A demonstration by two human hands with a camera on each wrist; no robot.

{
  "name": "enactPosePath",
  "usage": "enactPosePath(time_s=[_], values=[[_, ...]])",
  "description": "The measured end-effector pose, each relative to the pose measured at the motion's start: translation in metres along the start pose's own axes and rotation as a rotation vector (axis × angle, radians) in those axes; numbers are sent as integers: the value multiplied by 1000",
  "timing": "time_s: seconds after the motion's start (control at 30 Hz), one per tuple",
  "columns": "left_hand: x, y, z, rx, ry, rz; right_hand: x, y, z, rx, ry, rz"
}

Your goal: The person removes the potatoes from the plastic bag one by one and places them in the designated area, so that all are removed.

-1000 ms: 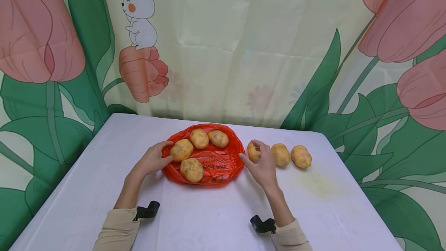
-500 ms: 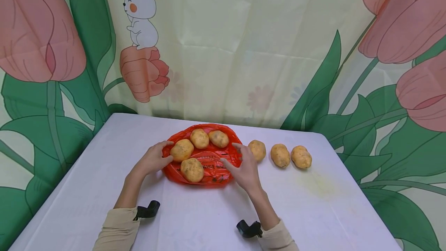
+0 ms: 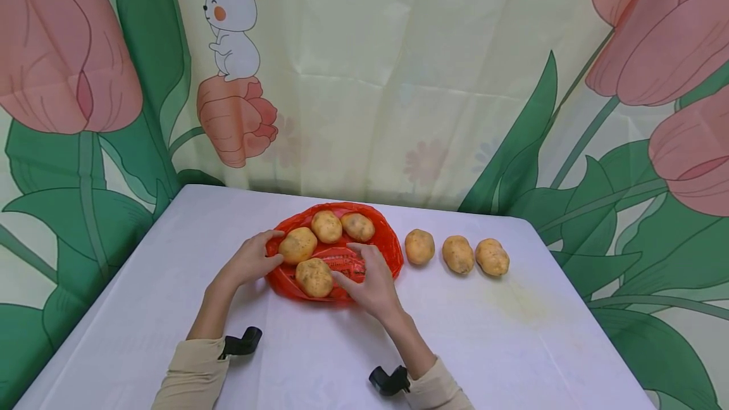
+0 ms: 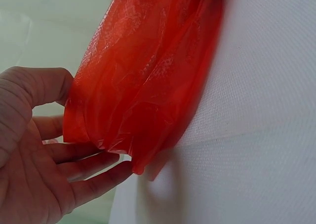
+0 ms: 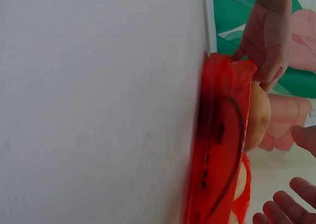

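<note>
A red plastic bag (image 3: 387,233) lies spread open on the white table, with several potatoes in it. My left hand (image 3: 250,259) grips the bag's left rim. In the left wrist view, the thumb and fingers sit on either side of the red plastic (image 4: 143,75). Over the bag's front right part, my right hand (image 3: 373,283) hovers with fingers spread and holds nothing. Its thumb is close to the front potato (image 3: 314,278); whether they touch, I cannot tell. Fingertips (image 5: 284,204) of that hand show beside the bag (image 5: 222,135) in the right wrist view.
Right of the bag, three loose potatoes stand in a row: a near one (image 3: 419,247), a middle one (image 3: 458,254) and an outer one (image 3: 492,257). The white tablecloth (image 3: 319,359) reaches back to a printed curtain (image 3: 364,81) with tulips and a rabbit.
My right hand has moved left from beside the nearest loose potato to over the bag's front right part. The left hand stays at the bag's rim, and the potatoes have not moved.
</note>
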State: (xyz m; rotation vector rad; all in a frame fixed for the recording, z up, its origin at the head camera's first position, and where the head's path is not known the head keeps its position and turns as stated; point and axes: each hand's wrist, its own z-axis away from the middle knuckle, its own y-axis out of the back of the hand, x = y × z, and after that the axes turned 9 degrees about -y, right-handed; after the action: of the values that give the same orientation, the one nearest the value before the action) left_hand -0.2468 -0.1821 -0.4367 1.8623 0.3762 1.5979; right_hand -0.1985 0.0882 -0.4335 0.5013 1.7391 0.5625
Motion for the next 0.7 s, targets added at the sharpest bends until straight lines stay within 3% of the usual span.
enactPosePath(time_s=[0.5, 0.7], values=[[0, 0, 0, -7, -5, 1, -6, -20, -1, -145, 49, 35], [0, 1, 1, -8, -37, -20, -8, -24, -4, -181, 44, 74]])
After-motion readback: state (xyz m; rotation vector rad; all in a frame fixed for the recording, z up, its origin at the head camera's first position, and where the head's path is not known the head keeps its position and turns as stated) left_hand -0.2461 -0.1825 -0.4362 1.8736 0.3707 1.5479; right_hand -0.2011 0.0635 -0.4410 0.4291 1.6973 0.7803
